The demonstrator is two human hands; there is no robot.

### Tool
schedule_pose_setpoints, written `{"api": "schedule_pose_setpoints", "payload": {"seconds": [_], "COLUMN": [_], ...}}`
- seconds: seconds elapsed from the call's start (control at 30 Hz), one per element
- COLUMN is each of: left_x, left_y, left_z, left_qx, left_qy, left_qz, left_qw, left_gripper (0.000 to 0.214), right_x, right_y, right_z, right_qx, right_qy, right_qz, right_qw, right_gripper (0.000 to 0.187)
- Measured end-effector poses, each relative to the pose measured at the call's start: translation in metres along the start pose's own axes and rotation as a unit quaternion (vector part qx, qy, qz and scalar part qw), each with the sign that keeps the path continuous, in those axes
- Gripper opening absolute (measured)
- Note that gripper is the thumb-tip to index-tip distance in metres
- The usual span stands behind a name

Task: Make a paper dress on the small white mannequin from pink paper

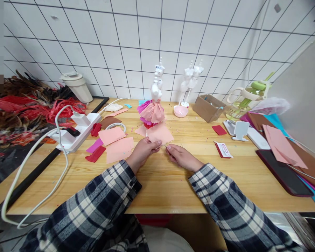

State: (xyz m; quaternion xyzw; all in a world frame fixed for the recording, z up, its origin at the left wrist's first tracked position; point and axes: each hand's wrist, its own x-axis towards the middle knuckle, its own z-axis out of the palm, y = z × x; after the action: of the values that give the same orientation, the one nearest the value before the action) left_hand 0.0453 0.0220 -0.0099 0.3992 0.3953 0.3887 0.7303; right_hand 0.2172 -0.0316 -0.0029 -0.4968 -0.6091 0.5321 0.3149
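Observation:
My left hand [144, 152] pinches the near edge of a pink crepe paper piece [161, 132] between thumb and fingers. Opposite it, my right hand [183, 157] is closed in a pinch on a thin needle [164, 145], whose tip points toward the left fingertips. Any thread is too fine to make out. Just beyond the paper stands a white doll-like mannequin [156, 92] wearing a layered pink and magenta paper skirt [152, 111]. Left of my hands lie more pink paper pieces [120, 148], with red strips [95, 154] and a tape roll [116, 126] beside them.
A power strip [80, 134] with looping white cables stands at left. Behind are bare mannequins [189, 78], a pink bowl [181, 111], a cardboard box [208, 107] and a green-lidded bottle [248, 96]. To the right lie a red packet [223, 149] and a dark phone [283, 171].

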Motion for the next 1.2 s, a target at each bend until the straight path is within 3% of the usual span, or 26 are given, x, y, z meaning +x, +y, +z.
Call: {"api": "schedule_pose_setpoints", "payload": {"seconds": [0.47,1.2], "left_x": [-0.0010,-0.0026], "left_y": [0.0024,0.0051], "left_z": [0.0009,0.0025], "left_qx": [-0.007,-0.015], "left_qy": [0.002,0.008], "left_qz": [-0.004,-0.007], "left_qw": [1.000,1.000], "left_gripper": [0.034,0.036], "right_x": [0.0020,0.0002], "right_y": [0.0049,-0.0002], "right_z": [-0.0003,-0.0016], "right_qx": [-0.015,0.039], "right_qy": [0.007,0.005], "right_qz": [-0.008,0.062], "right_qw": [1.000,0.997], "right_gripper": [0.048,0.044]}}
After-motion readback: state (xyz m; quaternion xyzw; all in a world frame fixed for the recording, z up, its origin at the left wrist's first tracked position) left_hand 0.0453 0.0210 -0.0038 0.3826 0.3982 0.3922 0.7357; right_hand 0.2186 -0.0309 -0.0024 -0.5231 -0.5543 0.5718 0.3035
